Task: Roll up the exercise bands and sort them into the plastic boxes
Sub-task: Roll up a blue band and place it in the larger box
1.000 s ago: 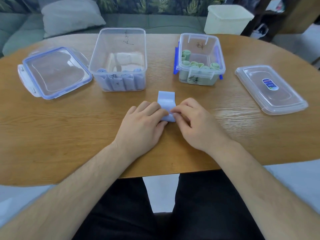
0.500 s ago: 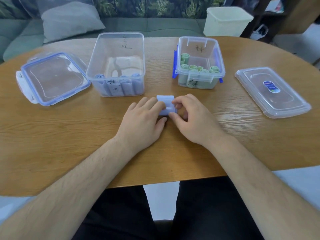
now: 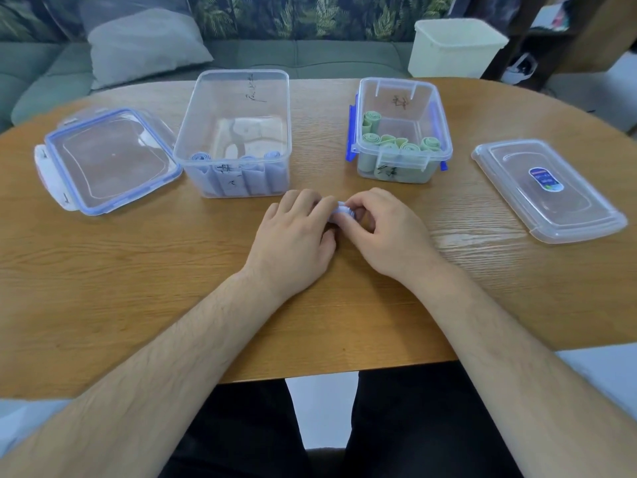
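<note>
A light blue exercise band [image 3: 342, 212] is almost fully rolled, lying on the wooden table [image 3: 138, 270] between my hands. My left hand [image 3: 296, 236] pinches its left end and my right hand [image 3: 382, 229] curls its fingers and thumb round the right end; most of the roll is hidden. Just behind stands a large clear box [image 3: 238, 98] with several rolled blue bands along its near wall. To its right is a smaller clear box [image 3: 437, 115] with blue clips, holding several rolled green bands.
A blue-rimmed lid [image 3: 103, 160] lies at the left of the table and a clear lid [image 3: 548, 191] with a sticker at the right. Beyond the table are a sofa with a grey cushion [image 3: 141, 43] and a cream bin [image 3: 455, 46].
The flat tail of the blue band has been rolled up; both hands have moved forward toward the boxes, closing round the finished roll.
</note>
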